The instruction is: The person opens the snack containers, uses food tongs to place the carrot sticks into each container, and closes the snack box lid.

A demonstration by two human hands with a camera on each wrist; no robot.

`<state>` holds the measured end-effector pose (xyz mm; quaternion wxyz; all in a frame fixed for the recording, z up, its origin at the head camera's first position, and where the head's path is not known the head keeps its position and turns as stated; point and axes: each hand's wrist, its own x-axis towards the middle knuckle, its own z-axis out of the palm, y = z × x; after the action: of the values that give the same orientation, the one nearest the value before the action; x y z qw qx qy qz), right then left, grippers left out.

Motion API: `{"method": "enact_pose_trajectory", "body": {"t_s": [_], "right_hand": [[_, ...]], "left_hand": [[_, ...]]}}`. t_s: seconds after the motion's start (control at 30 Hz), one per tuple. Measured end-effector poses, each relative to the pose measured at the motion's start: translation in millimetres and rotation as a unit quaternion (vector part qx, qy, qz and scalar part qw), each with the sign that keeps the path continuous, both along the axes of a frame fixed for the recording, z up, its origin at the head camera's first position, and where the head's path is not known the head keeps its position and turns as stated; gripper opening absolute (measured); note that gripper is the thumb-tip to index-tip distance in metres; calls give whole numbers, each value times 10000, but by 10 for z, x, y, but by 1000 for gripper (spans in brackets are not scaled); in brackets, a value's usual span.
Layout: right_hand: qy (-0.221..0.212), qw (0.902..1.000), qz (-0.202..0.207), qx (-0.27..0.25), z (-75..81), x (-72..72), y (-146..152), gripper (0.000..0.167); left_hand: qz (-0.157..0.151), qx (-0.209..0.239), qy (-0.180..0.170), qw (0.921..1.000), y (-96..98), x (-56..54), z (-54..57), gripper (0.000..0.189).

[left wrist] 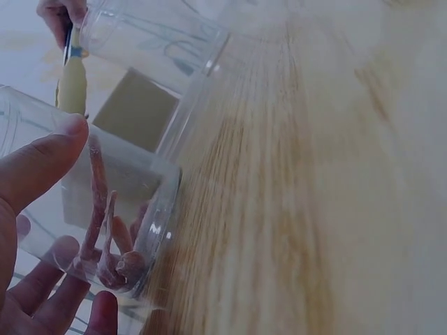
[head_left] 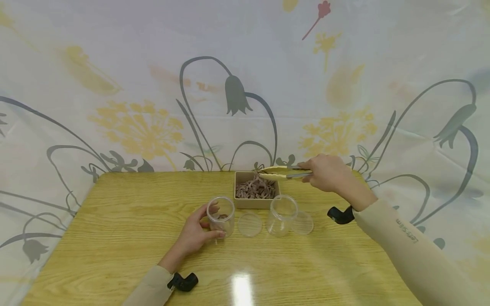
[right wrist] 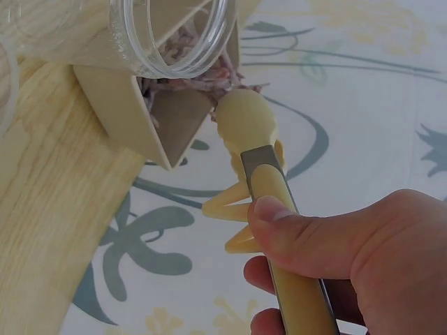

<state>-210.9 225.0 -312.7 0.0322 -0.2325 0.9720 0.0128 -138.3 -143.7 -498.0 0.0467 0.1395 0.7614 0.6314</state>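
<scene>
My left hand (head_left: 193,233) holds a clear plastic jar (head_left: 226,225) on the table, thumb on one side and fingers round the other. A few brownish dried strips (left wrist: 98,202) lie at the bottom of that jar. In my right hand (head_left: 327,172) are food tongs (right wrist: 262,178) with yellow tips and metal arms. The tong tips reach over the far right corner of a beige box (head_left: 253,204), at a heap of the same brownish strips (head_left: 254,189). Strips stick up beside the tips in the right wrist view.
A second clear jar (head_left: 278,225) stands open in front of the box's right side. One round clear lid (head_left: 250,225) lies between the jars, another lid (head_left: 304,223) to the right. Behind the wooden table (head_left: 153,212) hangs a flower-patterned cloth (head_left: 153,85).
</scene>
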Motion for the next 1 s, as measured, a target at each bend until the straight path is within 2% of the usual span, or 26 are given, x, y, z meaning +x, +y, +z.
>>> {"method": "enact_pose_trajectory", "body": {"t_s": [0.27, 0.7, 1.0], "right_hand": [[1, 9999, -100, -5, 20, 14, 17, 48], [259, 9993, -114, -259, 118, 36, 58, 49], [498, 9976, 51, -481, 225, 113, 12, 48]], "left_hand": [[159, -198, -150, 9996, 52, -14, 3, 82], [99, -195, 97, 9997, 64, -57, -20, 84], [475, -498, 135, 9975, 109, -59, -9, 84]]}}
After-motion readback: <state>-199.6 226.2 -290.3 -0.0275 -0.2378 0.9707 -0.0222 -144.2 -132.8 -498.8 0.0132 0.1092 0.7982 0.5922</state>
